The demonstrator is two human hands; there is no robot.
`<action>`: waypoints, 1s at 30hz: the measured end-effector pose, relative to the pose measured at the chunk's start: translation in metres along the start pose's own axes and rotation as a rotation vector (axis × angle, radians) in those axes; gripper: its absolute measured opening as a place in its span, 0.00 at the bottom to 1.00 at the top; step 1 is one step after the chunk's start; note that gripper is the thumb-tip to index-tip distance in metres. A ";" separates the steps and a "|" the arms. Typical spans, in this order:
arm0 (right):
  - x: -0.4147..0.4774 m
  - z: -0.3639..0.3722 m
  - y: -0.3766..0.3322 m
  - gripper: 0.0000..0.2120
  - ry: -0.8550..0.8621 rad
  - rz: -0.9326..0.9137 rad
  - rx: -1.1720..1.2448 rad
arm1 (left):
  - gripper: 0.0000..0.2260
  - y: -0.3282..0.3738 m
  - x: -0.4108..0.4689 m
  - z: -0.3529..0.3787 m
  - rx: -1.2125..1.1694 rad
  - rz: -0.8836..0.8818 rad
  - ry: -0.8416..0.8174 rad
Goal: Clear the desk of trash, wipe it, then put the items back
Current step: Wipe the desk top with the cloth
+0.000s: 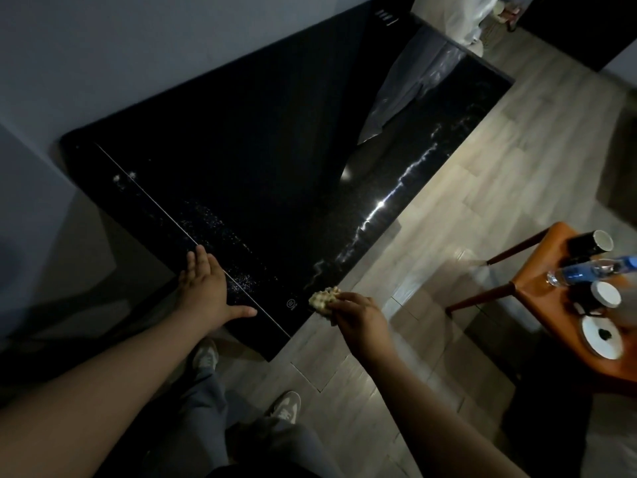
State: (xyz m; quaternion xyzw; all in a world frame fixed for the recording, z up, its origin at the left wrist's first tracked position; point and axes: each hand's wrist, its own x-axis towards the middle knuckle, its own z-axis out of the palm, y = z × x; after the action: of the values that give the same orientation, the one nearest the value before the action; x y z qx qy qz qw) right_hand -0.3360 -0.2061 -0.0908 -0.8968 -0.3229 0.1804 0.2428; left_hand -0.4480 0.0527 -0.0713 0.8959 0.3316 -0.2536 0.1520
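Wiping near the lower-middle edge, the right hand [358,319] pinches a cloth [324,300] on the black bench [241,167]; the left hand [206,288] presses flat, fingers straight. Long overlapping strokes toward the crumbs [220,236] would serve best.

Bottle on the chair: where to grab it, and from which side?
Take the bottle round its blue-labelled middle, from above, with fingers across its length. It lies on its side on the chair, with the mug behind it and a white lid in front, so only the top looks free.
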 end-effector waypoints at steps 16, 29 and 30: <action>0.003 -0.045 -0.023 0.07 0.159 -0.018 -0.028 | 0.60 -0.004 0.000 -0.005 0.001 0.021 0.036; 0.118 -0.036 -0.139 0.12 0.112 -0.208 -0.018 | 0.46 -0.088 0.019 -0.058 -0.202 -0.008 0.199; 0.127 -0.033 -0.150 0.12 0.104 -0.221 -0.009 | 0.46 -0.098 0.022 -0.061 -0.217 -0.019 0.204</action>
State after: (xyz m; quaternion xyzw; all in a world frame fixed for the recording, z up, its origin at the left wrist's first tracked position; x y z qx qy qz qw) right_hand -0.3019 -0.0306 -0.0021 -0.8650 -0.4075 0.1041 0.2736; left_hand -0.4776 0.1625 -0.0434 0.8922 0.3792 -0.1253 0.2111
